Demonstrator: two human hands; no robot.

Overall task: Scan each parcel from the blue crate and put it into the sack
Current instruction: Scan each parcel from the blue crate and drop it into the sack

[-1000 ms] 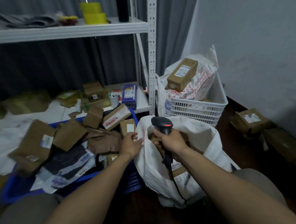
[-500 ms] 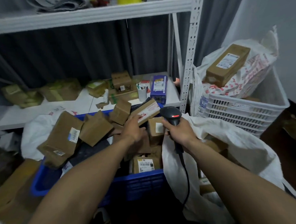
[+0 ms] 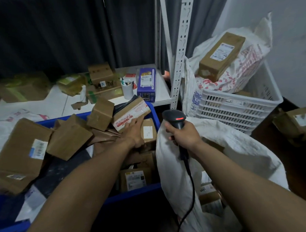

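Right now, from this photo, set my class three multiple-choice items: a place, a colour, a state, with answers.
1. Where does the sack lie from the crate? A) left of it B) right of it C) inside it
2. What colour is the scanner light? A) red B) green C) blue
3. What is the right hand doing? A) resting open B) lifting a box C) gripping the scanner
1 B: the white sack stands right of the blue rim. 2 A: a red bar glows on its head. 3 C: the fingers curl round the handle.
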